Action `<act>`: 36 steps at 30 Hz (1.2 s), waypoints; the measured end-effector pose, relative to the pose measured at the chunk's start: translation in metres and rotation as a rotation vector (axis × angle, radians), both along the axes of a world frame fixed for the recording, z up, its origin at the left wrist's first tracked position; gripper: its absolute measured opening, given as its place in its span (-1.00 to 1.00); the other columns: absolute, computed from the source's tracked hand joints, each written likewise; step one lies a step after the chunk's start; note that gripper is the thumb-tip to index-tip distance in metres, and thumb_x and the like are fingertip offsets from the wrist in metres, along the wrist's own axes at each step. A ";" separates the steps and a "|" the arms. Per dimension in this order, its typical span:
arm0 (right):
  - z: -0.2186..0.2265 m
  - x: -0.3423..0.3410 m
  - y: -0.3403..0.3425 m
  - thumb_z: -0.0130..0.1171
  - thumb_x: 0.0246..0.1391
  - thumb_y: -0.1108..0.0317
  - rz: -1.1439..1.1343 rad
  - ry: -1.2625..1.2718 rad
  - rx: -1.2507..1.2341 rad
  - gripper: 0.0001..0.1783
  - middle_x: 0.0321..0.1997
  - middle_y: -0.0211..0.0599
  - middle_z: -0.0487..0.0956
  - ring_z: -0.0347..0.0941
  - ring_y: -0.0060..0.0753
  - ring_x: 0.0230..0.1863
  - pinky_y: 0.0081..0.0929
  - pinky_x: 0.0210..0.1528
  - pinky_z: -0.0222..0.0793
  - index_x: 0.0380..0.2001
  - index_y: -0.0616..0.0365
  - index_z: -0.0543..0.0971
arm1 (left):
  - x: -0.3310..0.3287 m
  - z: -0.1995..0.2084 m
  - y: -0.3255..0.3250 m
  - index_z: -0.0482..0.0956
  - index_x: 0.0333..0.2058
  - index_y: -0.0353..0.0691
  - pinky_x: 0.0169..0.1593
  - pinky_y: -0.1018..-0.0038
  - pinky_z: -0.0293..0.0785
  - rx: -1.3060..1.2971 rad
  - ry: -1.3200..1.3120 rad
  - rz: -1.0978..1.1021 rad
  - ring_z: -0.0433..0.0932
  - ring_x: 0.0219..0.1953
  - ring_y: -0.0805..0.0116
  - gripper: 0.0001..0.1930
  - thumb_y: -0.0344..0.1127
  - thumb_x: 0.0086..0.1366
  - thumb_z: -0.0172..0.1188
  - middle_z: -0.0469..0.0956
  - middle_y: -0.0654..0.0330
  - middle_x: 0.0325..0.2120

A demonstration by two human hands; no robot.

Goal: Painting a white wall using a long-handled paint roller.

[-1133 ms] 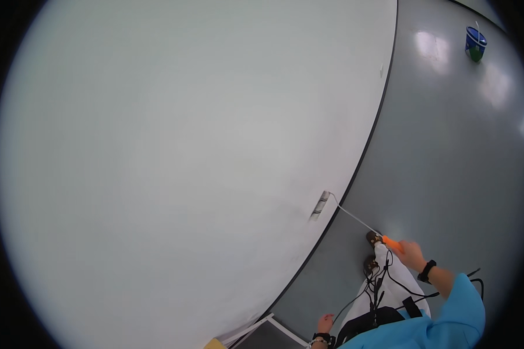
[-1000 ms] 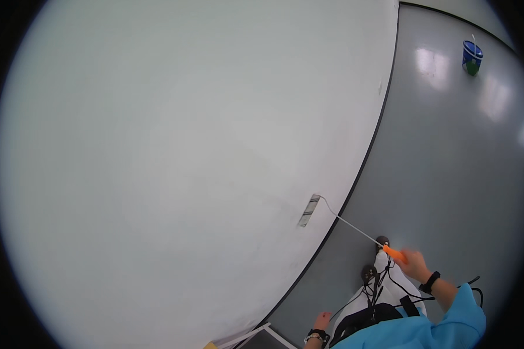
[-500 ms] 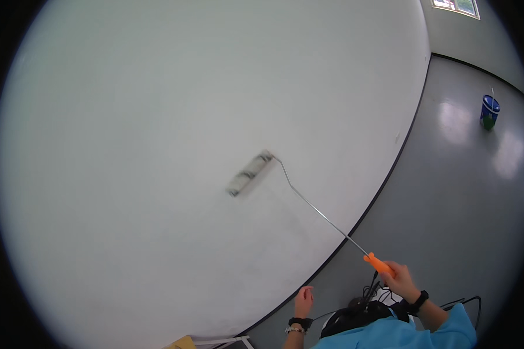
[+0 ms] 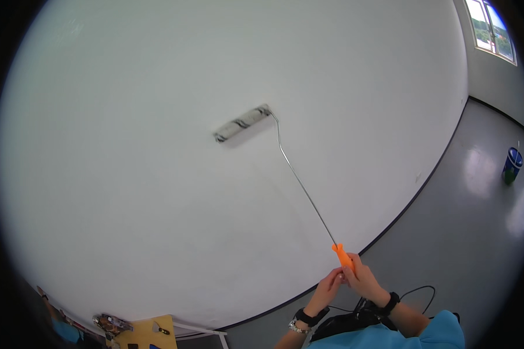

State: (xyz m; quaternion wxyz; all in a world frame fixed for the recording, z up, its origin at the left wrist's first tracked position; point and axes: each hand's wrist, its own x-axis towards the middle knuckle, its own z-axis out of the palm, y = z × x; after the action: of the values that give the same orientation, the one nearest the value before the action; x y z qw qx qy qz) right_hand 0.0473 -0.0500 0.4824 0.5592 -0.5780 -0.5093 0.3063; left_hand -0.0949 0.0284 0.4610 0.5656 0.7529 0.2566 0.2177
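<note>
My right hand (image 4: 365, 280) is wrapped round the orange handle of a paint roller (image 4: 243, 123). Its long, bent metal rod reaches up and left to a white sleeve with dark stripes, which lies tilted against the white wall (image 4: 145, 192). My left hand (image 4: 325, 291) is at the lower end of the handle, right beside my right hand, its fingers bent in and closed on that end. Part of the grip is hidden behind the fingers of both hands.
A blue and green bucket (image 4: 512, 166) with a thin stick in it stands on the grey floor (image 4: 442, 232) at the right. A window (image 4: 490, 29) is at the upper right. Lower left, a yellow tabletop (image 4: 151, 333) holds small tools. A black cable (image 4: 422, 287) loops near my right arm.
The roller sleeve has moved up the wall and tilted flatter. My left hand has come up from beside my body to the handle's end. The view has shifted, showing more of the table.
</note>
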 end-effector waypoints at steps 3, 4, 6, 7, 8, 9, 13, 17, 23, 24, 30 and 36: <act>0.014 0.002 -0.015 -0.15 0.30 0.24 0.068 0.183 -0.030 -0.54 -0.35 -0.10 0.56 0.55 -0.15 -0.33 -0.36 -0.22 0.42 0.20 0.20 0.21 | 0.010 0.012 -0.017 0.06 0.31 -0.24 0.22 0.37 0.27 -0.294 0.057 -0.037 0.30 0.21 0.28 -0.50 -0.12 0.51 -0.27 0.27 0.02 0.19; 0.015 0.004 -0.024 -0.18 0.31 0.24 0.088 0.164 0.033 -0.50 -0.25 -0.09 0.54 0.53 -0.17 -0.25 -0.35 -0.14 0.40 0.25 0.20 0.15 | 0.016 0.009 -0.025 0.06 0.31 -0.24 0.22 0.37 0.27 -0.249 -0.020 -0.072 0.30 0.21 0.28 -0.50 -0.12 0.51 -0.27 0.27 0.02 0.19; 0.009 0.003 -0.028 -0.21 0.32 0.24 0.109 0.139 0.119 -0.45 -0.16 -0.07 0.52 0.51 -0.19 -0.17 -0.35 -0.07 0.38 0.30 0.20 0.10 | 0.016 -0.002 -0.032 -0.06 0.34 -0.20 0.23 0.29 0.26 -0.646 -0.164 -0.025 0.27 0.24 0.20 -0.45 -0.07 0.51 -0.29 0.21 -0.01 0.23; 0.000 0.009 -0.038 -0.26 0.33 0.21 0.137 0.055 0.109 -0.43 -0.05 -0.01 0.40 0.36 -0.19 -0.03 -0.31 0.08 0.22 0.32 0.25 0.07 | 0.027 -0.015 -0.036 -0.31 0.37 -0.17 0.33 0.30 0.10 -0.613 -0.130 -0.155 0.13 0.33 0.13 -0.34 -0.01 0.49 -0.28 -0.03 0.02 0.34; -0.011 0.007 -0.032 -0.32 0.35 0.18 0.168 0.014 0.121 -0.41 0.06 0.05 0.28 0.20 -0.20 0.11 -0.28 0.23 0.06 0.33 0.31 0.04 | 0.029 -0.025 -0.032 -0.31 0.37 -0.17 0.33 0.30 0.10 -0.550 -0.137 -0.141 0.13 0.33 0.13 -0.34 -0.01 0.49 -0.28 -0.03 0.02 0.34; -0.024 0.006 -0.036 -0.29 0.34 0.17 0.138 -0.125 0.025 -0.39 0.05 0.02 0.28 0.21 -0.12 0.07 -0.29 0.26 0.05 0.30 0.37 0.08 | 0.031 -0.038 -0.035 -0.29 0.37 -0.18 0.34 0.30 0.07 -0.397 -0.184 -0.062 0.11 0.34 0.14 -0.34 -0.01 0.49 -0.27 -0.03 0.03 0.34; -0.072 0.012 -0.024 -0.25 0.31 0.17 0.025 -0.236 0.245 -0.40 0.16 0.04 0.23 0.17 -0.05 0.12 -0.20 0.25 0.05 0.28 0.36 0.17 | 0.050 -0.077 -0.036 -0.07 0.32 -0.23 0.31 0.36 0.10 -0.274 -0.294 0.138 0.22 0.26 0.25 -0.46 -0.11 0.50 -0.23 0.19 0.07 0.22; -0.091 0.035 -0.038 -0.11 0.24 0.28 -0.098 -0.756 0.285 -0.43 0.24 0.09 0.22 0.19 -0.02 0.21 -0.26 0.21 0.18 0.28 0.25 0.22 | 0.061 -0.066 -0.019 0.17 0.14 -0.25 -0.05 0.47 0.38 -0.304 -0.514 0.267 0.44 -0.18 0.41 -0.66 -0.22 0.50 -0.21 0.41 0.17 -0.20; -0.128 0.078 -0.059 -0.22 0.35 0.22 -0.149 -0.329 0.196 -0.51 0.37 0.10 0.10 0.10 0.13 0.32 -0.10 0.32 0.01 0.26 0.17 0.27 | 0.083 0.024 0.044 0.23 0.04 -0.26 -0.47 0.54 0.38 0.008 -0.573 0.311 0.38 -0.59 0.49 -0.67 -0.14 0.50 -0.23 0.36 0.24 -0.48; -0.129 0.086 -0.064 -0.22 0.35 0.22 -0.144 -0.338 0.199 -0.51 0.37 0.10 0.10 0.10 0.13 0.32 -0.10 0.32 0.01 0.26 0.17 0.27 | 0.087 0.051 0.054 0.24 0.02 -0.26 -0.50 0.56 0.38 0.050 -0.582 0.321 0.37 -0.62 0.51 -0.67 -0.13 0.49 -0.22 0.36 0.25 -0.50; -0.111 0.134 -0.113 -0.16 0.32 0.31 -0.218 -0.402 0.167 -0.56 0.29 0.13 0.17 0.12 0.16 0.29 -0.11 0.32 0.05 0.22 0.20 0.29 | 0.121 0.221 0.095 0.32 -0.04 -0.27 -0.59 0.55 0.35 0.304 -0.626 0.319 0.32 -0.71 0.53 -0.61 -0.04 0.48 -0.23 0.34 0.28 -0.58; -0.129 0.173 -0.132 -0.13 0.29 0.37 -0.261 -0.372 0.148 -0.57 0.23 0.13 0.23 0.15 0.17 0.25 -0.10 0.29 0.08 0.20 0.22 0.30 | 0.166 0.390 0.129 0.33 -0.19 -0.28 -0.60 0.51 0.32 0.414 -0.728 0.288 0.31 -0.70 0.51 -0.61 0.00 0.44 -0.15 0.33 0.26 -0.62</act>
State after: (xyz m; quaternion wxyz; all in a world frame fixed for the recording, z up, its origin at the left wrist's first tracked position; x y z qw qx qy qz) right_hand 0.2203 -0.1817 0.3535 0.5316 -0.6427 -0.5456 0.0815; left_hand 0.0707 0.1570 0.8511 0.4201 0.6813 0.0939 0.5921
